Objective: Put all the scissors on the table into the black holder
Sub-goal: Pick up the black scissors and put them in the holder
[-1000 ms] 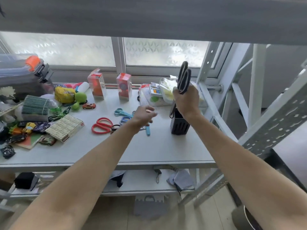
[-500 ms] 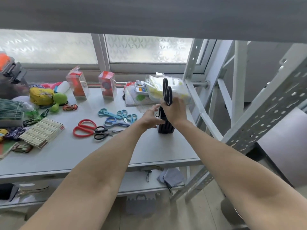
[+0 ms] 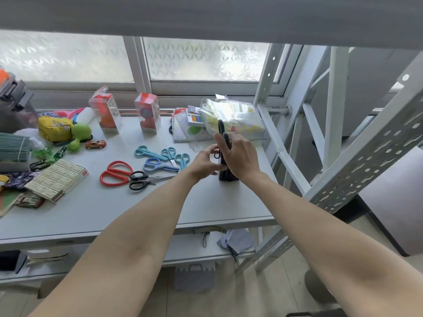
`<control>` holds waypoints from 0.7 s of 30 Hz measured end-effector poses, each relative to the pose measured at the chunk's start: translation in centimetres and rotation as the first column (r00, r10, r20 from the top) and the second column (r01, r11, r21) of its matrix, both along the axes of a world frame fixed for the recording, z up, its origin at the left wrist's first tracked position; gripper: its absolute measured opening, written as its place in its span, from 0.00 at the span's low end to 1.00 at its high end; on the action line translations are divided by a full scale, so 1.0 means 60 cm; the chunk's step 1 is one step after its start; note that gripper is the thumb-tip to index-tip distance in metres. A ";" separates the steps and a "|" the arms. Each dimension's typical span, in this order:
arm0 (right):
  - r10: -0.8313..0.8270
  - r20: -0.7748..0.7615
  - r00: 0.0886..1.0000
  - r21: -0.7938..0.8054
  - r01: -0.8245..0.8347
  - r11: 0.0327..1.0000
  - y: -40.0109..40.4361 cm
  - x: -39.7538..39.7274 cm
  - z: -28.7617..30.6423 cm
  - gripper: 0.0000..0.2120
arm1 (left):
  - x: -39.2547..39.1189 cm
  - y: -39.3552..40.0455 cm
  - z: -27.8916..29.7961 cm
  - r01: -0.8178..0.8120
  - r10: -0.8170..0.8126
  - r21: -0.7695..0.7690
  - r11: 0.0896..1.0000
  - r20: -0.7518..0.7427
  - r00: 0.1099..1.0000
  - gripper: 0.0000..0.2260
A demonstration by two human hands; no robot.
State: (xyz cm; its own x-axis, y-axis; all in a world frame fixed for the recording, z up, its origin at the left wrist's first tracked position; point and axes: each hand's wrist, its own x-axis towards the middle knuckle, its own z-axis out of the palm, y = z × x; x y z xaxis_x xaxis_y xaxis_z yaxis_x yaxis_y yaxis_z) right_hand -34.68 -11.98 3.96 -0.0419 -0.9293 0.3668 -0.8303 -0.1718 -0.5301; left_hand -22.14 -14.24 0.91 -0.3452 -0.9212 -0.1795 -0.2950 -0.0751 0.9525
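Table [image 3: 137,209] with black holder [image 3: 225,175] near its right end — both hands meeting over it.
Right hand [image 3: 240,156] grips black scissors [image 3: 221,129] upright above the holder; left hand [image 3: 206,162] curls against the holder — red scissors [image 3: 115,173] and blue scissors [image 3: 158,164] lie flat to the left.

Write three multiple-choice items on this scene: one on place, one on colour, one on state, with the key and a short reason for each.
1. Where does the black holder stand?
A. On the table's right part
B. On the floor
C. On the windowsill

2. What colour are the handles of the largest scissors lying on the table?
A. Yellow
B. Red
C. White

3. What is the right hand doing?
A. Resting flat on the table
B. Hanging empty in the air
C. Gripping black-handled scissors upright at the holder

Key: 1 A, it stands on the tabletop between both hands; 2 B, red loops show; 3 C, black loops stick up above its fingers.
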 end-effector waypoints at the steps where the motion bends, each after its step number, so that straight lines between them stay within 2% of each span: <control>1: 0.009 -0.016 1.000 -0.016 -0.009 1.000 0.003 -0.002 0.000 0.27 | 0.000 0.000 0.000 -0.001 0.001 -0.001 1.000 -0.002 1.000 0.30; 5: 0.000 -0.003 1.000 -0.024 0.000 1.000 0.017 -0.009 0.005 0.36 | -0.001 0.001 -0.001 -0.003 0.003 -0.014 1.000 -0.012 1.000 0.31; 8: -0.076 0.015 0.997 -0.020 0.077 0.997 0.025 -0.011 0.014 0.34 | -0.001 0.001 -0.003 -0.009 0.008 -0.011 1.000 -0.020 1.000 0.31; 12: -0.132 0.180 0.975 0.092 0.117 0.989 0.013 -0.015 0.015 0.36 | -0.002 0.000 -0.005 -0.013 0.013 -0.002 1.000 -0.032 0.999 0.32; 16: -0.165 0.320 0.933 0.155 0.120 0.981 -0.006 -0.024 0.014 0.25 | -0.001 0.000 -0.005 -0.010 0.010 -0.006 1.000 -0.029 1.000 0.33; 21: -0.151 0.339 0.929 0.132 0.112 0.985 -0.013 -0.029 0.017 0.24 | -0.004 0.000 -0.006 -0.019 0.018 -0.008 1.000 -0.020 1.000 0.33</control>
